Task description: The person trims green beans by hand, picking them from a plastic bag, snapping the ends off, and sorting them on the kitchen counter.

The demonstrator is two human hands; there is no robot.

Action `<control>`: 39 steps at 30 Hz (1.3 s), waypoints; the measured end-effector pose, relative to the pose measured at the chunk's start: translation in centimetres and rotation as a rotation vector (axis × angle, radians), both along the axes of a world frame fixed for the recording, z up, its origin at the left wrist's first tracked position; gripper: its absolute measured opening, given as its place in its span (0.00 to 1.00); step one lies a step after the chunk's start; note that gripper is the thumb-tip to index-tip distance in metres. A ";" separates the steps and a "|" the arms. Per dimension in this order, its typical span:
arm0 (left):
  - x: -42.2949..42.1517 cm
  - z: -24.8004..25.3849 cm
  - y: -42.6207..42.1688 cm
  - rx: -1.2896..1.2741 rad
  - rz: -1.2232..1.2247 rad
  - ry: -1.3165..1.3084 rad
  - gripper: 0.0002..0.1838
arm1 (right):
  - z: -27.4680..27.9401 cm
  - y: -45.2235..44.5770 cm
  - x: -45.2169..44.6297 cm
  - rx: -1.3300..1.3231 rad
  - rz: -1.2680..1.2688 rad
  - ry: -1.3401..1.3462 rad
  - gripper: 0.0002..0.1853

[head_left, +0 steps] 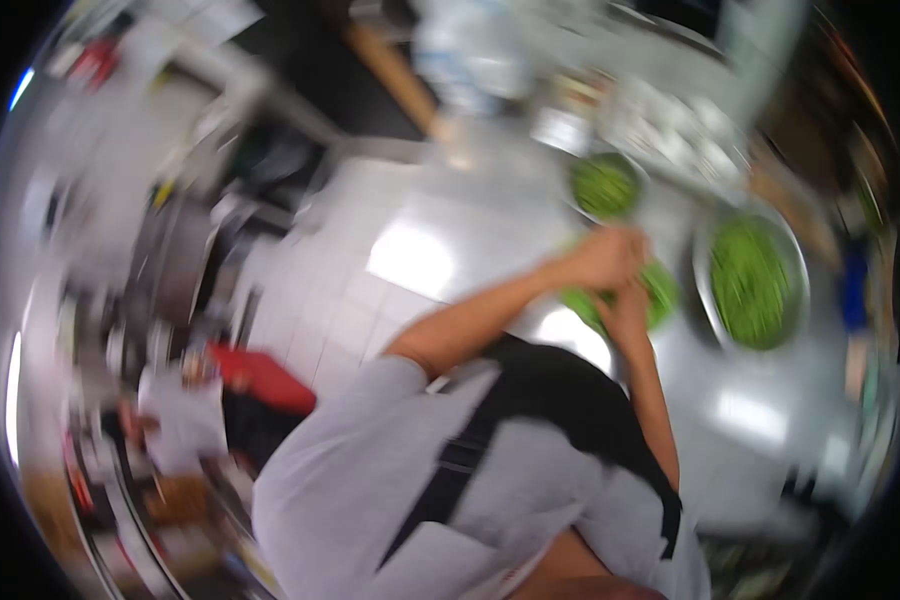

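Note:
My left hand (607,262) and my right hand (625,312) meet over a patch of bright green (660,290) on the steel table. Both look closed, with the fingers drawn together. Motion blur and the hands themselves hide what is between them. Just beyond my hands stands a small metal bowl of thin green pieces that look like green beans (604,187). To the right, a larger oval metal bowl (799,270) holds a heap of similar long green beans (748,282).
The shiny steel table (490,210) carries a tray of white rounded items (675,130) and a pale plastic bag (470,55) at its far side. Another person (185,415) in a white top is off to the left, beside something red (265,378). A tiled floor (320,330) lies between.

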State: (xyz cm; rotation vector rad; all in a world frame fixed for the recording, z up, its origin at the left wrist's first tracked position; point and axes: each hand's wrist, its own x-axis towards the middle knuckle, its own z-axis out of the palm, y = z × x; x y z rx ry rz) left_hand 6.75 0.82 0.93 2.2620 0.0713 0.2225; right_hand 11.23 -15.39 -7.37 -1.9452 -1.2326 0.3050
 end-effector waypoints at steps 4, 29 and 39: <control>-10.4 1.5 -3.2 -0.165 0.111 0.080 0.13 | 0.0 0.0 -0.4 -0.044 0.118 -0.280 0.30; -24.5 -1.2 -12.8 -0.402 0.887 0.224 0.18 | -1.7 2.8 1.9 0.028 0.108 -0.025 0.12; -54.1 -31.2 -25.4 -0.122 1.171 1.125 0.09 | -2.7 3.8 3.7 -0.129 0.127 -0.154 0.14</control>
